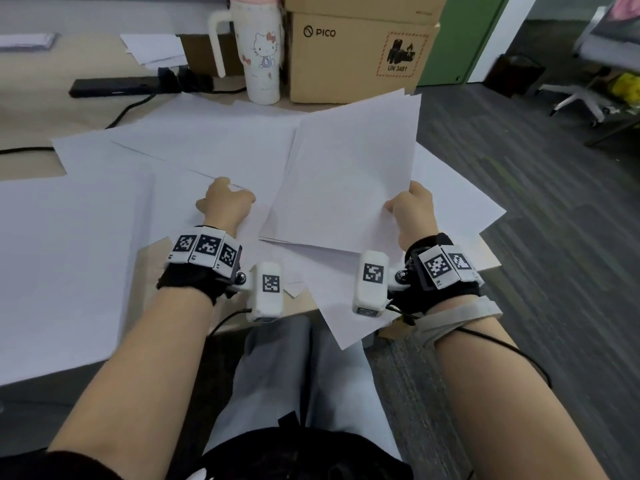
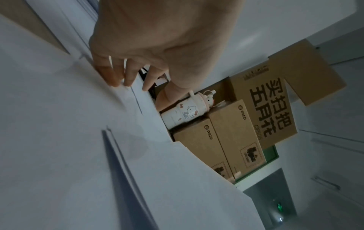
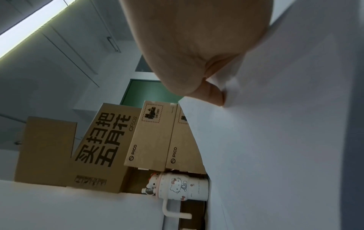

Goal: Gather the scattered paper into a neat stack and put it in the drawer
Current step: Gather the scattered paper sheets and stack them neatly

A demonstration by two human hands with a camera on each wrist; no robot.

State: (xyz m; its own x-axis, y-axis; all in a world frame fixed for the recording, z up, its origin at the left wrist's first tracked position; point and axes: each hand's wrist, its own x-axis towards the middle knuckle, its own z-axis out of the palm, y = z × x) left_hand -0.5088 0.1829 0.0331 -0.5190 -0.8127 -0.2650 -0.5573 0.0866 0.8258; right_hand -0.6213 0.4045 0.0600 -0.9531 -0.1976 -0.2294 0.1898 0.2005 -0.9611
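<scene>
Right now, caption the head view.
Right hand lifts gathered sheets; left hand reaches for scattered paper.

Loose sheets [image 1: 194, 147] lie spread over the desk [image 1: 24, 112], overlapping one another. To their right, a sheaf of paper [image 1: 349, 168] is lifted above them, the right hand [image 1: 414, 213] at its right edge. The left hand [image 1: 225, 202] rests on the sheets just left of it. Behind stand a tumbler [image 1: 263, 53] and, right of it, 2 stacked boxes [image 1: 356, 60].

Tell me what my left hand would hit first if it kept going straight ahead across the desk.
Likely more loose paper just beyond the left hand; farther along that line, the Hello Kitty tumbler, though depth is unclear.
</scene>
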